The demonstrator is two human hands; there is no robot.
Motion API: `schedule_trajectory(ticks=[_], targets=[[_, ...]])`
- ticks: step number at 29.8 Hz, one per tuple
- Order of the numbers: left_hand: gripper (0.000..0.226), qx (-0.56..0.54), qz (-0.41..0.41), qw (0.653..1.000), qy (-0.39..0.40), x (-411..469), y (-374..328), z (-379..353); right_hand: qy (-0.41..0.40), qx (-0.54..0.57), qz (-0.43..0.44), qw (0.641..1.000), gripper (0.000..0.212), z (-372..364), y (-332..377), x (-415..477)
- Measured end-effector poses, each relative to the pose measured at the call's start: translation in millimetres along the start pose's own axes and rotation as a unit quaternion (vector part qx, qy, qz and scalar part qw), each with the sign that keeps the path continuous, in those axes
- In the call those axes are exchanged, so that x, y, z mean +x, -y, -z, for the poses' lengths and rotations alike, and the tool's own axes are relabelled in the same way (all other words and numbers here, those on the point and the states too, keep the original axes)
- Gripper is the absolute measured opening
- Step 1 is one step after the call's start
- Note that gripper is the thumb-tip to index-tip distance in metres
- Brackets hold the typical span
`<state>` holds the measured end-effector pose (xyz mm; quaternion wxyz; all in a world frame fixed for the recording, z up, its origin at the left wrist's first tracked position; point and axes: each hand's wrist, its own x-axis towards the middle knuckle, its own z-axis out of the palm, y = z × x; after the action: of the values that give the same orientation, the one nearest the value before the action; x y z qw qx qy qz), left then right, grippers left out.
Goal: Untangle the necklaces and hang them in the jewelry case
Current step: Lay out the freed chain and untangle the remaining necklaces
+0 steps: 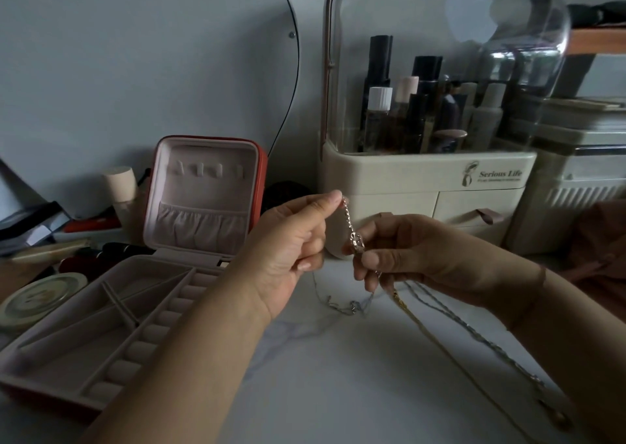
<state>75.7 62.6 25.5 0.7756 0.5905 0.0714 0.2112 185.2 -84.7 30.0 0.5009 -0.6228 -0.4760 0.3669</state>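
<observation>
My left hand (291,237) pinches the top end of a sparkly pendant chain (349,221) between thumb and forefinger, above the table. My right hand (399,250) pinches the pendant (357,243) at the chain's lower end and also holds several chains. From it a gold necklace (416,318) and a silver twisted necklace (474,335) trail to the right across the white table. A thin silver chain (342,306) lies tangled on the table below both hands. The red jewelry case (261,172) stands open at left, its lid upright with bare hooks (206,170).
A cream cosmetics organizer (423,179) with a clear dome full of bottles stands behind my hands. A round tin (40,298), a beige-capped bottle (118,182) and clutter sit left of the case. A mirror (135,54) leans on the wall. Brown cloth (599,240) lies at right.
</observation>
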Motion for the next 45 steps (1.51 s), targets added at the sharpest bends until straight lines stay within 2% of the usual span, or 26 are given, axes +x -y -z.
schedule_trajectory(ticks=[2, 5, 8, 12, 18, 25, 29, 32, 34, 38, 42, 45], targets=[[0.01, -0.001, 0.001, 1.0, -0.002, 0, 0, 0, -0.015, -0.012, 0.015, 1.0, 0.025, 1, -1, 1], [0.014, -0.003, 0.005, 1.0, -0.001, 0, 0, 0, -0.064, -0.039, 0.047, 0.996, 0.034, 0, -2, 1], [0.016, 0.003, 0.005, 1.0, -0.016, 1, 0, 2, -0.137, -0.08, 0.083, 0.984, 0.033, 0, -3, 2], [0.014, -0.006, -0.003, 1.0, -0.02, 1, 0, 3, -0.161, -0.072, 0.095, 0.98, 0.034, 0, 2, 1], [0.014, 0.001, -0.004, 1.0, 0.0, -1, -2, -2, -0.101, 0.145, 0.035, 0.984, 0.016, 3, 5, -2], [0.016, 0.022, -0.004, 1.0, 0.002, -2, 0, -4, -0.104, 0.28, 0.01, 0.954, 0.023, 4, 6, 0], [0.022, 0.014, 0.017, 1.0, -0.013, 0, 2, -5, -0.12, 0.236, 0.023, 0.964, 0.022, 7, 5, 1], [0.022, 0.014, 0.039, 0.999, -0.008, -1, 4, -5, -0.168, 0.091, 0.035, 0.981, 0.02, 5, 3, 1], [0.017, 0.031, 0.055, 0.998, -0.003, -2, 5, -6, -0.197, 0.009, 0.054, 0.979, 0.022, 2, 2, 2], [0.013, 0.089, 0.063, 0.994, -0.002, -2, 8, -6, -0.205, -0.016, 0.098, 0.974, 0.023, -4, 6, 1], [0.012, 0.134, 0.035, 0.99, 0.003, -5, 10, -5, -0.204, -0.015, 0.12, 0.972, 0.02, -1, 8, 0], [0.021, 0.132, 0.017, 0.991, 0.01, -6, 9, -8, -0.2, -0.015, 0.12, 0.972, 0.021, -1, 9, 0]])
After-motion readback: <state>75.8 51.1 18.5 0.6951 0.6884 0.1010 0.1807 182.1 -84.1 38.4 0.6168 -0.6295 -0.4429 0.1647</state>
